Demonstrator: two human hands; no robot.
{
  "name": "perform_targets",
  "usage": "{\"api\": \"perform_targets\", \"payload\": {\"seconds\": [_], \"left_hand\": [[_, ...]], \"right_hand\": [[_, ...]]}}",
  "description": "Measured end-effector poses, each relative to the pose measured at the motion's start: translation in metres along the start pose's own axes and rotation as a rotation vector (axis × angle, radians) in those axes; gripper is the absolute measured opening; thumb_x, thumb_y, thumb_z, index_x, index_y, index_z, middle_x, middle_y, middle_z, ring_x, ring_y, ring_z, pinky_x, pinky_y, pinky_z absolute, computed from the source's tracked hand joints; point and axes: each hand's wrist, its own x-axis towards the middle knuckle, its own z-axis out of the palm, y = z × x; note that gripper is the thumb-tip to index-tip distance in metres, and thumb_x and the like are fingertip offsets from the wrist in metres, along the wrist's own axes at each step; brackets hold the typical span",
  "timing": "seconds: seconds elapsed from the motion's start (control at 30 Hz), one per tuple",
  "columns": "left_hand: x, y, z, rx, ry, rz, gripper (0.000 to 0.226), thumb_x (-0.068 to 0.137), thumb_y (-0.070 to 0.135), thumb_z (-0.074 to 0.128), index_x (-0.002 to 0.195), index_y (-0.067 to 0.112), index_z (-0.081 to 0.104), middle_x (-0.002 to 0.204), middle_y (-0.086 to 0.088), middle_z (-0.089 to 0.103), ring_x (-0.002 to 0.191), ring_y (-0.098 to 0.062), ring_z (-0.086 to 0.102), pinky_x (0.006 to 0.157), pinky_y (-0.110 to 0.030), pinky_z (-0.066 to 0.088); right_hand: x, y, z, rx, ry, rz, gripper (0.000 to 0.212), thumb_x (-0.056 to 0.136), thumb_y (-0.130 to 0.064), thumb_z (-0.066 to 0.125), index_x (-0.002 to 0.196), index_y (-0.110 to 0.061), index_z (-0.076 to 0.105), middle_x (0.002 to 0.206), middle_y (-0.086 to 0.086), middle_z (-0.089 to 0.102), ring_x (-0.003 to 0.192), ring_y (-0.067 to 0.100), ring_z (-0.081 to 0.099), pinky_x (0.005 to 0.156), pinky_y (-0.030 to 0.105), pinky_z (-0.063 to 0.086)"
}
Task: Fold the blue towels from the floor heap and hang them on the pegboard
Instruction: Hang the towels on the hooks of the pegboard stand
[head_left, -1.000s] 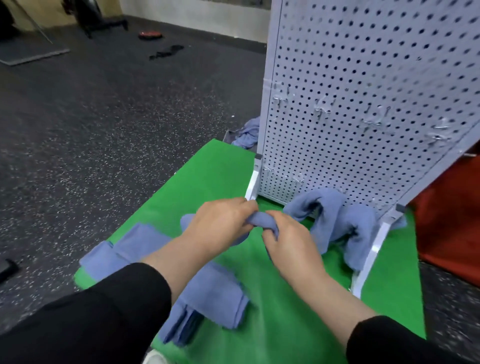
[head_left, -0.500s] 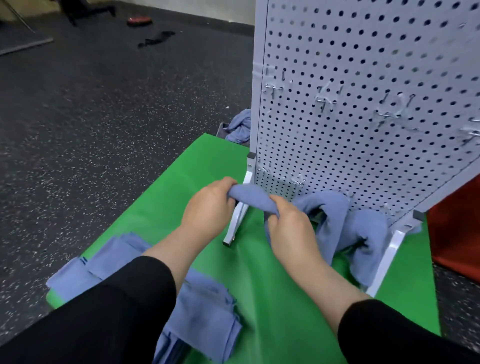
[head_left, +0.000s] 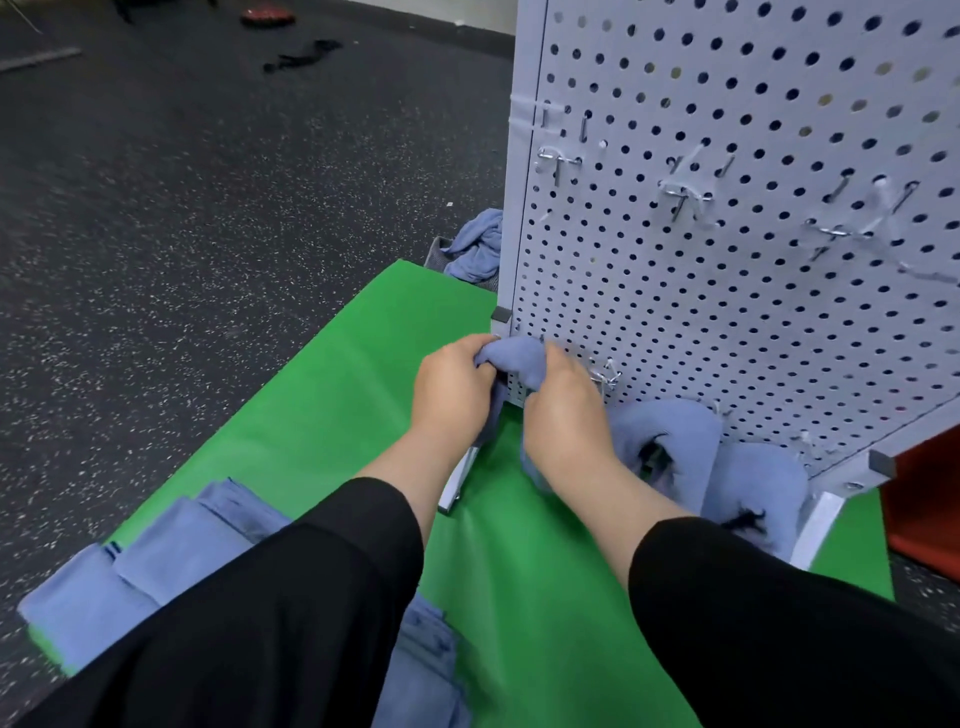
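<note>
Blue folded towel (head_left: 514, 358) sits bunched against the pegboard (head_left: 727, 260), at its lower left corner, pinched by both the left hand (head_left: 452, 395) and the right hand (head_left: 563, 415), each grip curled tight round the cloth. To hang it well, I judge, open the fold over the hook (head_left: 605, 375) just right of it.

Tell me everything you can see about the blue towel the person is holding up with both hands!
The soft blue cloth towel is bunched into a rounded lump, not flat. The left hand pinches its left end and the right hand grips its right side, so only the top part shows between them. It is held up in front of the bottom left corner of the white metal pegboard, beside a small silver hook. Whether it touches the board cannot be told.
</note>
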Motion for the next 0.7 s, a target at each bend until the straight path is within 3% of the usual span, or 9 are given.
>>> {"api": "perform_targets", "payload": {"seconds": [0.13,0.2,0.3,0.37,0.43,0.6,0.7], "left_hand": [[-0.01,-0.018,0.012,0.006,-0.041,-0.054,0.026,0.085,0.005,0.052,0.095,0.017,0.073,0.074,-0.003,0.064,0.072,-0.027,0.052,0.056,-0.031,0.036],[-0.013,-0.024,0.015,0.005,-0.051,-0.058,0.024,0.085,0.006,0.053,0.095,0.015,0.072,0.076,-0.005,0.066,0.071,-0.027,0.051,0.059,-0.031,0.04],[-0.015,-0.03,0.018,-0.011,-0.082,-0.05,0.017,0.086,0.012,0.061,0.1,0.015,0.071,0.085,-0.004,0.071,0.078,-0.028,0.059,0.067,-0.034,0.048],[-0.018,-0.034,0.021,-0.035,-0.141,-0.047,0.007,0.086,0.015,0.066,0.094,0.016,0.066,0.08,-0.001,0.068,0.076,-0.026,0.058,0.062,-0.03,0.044],[-0.021,-0.037,0.024,-0.063,-0.167,-0.063,0.005,0.089,0.016,0.065,0.089,0.017,0.06,0.078,0.0,0.064,0.076,-0.027,0.057,0.061,-0.029,0.042],[-0.026,-0.04,0.029,0.018,-0.214,-0.1,0.01,0.089,0.017,0.059,0.096,0.018,0.052,0.094,-0.009,0.069,0.085,-0.034,0.061,0.074,-0.041,0.051],[-0.029,-0.044,0.032,0.114,-0.181,-0.1,0.015,0.088,0.014,0.056,0.102,0.011,0.058,0.095,-0.013,0.069,0.087,-0.036,0.061,0.075,-0.042,0.051]], "right_hand": [[-0.006,0.016,0.025,0.107,0.009,0.075,0.044,0.092,-0.006,0.047,0.135,-0.015,0.05,0.125,0.012,0.062,0.106,0.034,0.061,0.077,0.035,0.043],[-0.009,0.023,0.034,0.138,0.025,0.108,0.04,0.093,-0.011,0.05,0.132,-0.016,0.053,0.12,0.012,0.064,0.102,0.034,0.062,0.074,0.034,0.042],[-0.012,0.027,0.04,0.174,0.055,0.175,0.017,0.097,-0.016,0.051,0.111,-0.009,0.059,0.1,0.015,0.068,0.085,0.033,0.059,0.066,0.033,0.034],[-0.012,0.028,0.04,0.223,0.093,0.218,0.013,0.097,-0.012,0.049,0.104,-0.006,0.06,0.092,0.016,0.067,0.077,0.03,0.052,0.064,0.035,0.032],[-0.013,0.027,0.039,0.274,0.122,0.214,0.015,0.097,-0.009,0.047,0.105,-0.007,0.059,0.091,0.015,0.066,0.076,0.029,0.051,0.064,0.035,0.033],[-0.015,0.026,0.045,0.382,0.149,0.204,0.025,0.097,-0.014,0.049,0.12,-0.018,0.057,0.11,0.01,0.065,0.093,0.029,0.058,0.076,0.035,0.043],[-0.02,0.031,0.051,0.3,0.109,0.221,0.016,0.095,-0.015,0.055,0.11,-0.009,0.059,0.103,0.015,0.066,0.094,0.034,0.059,0.07,0.034,0.037]]}}
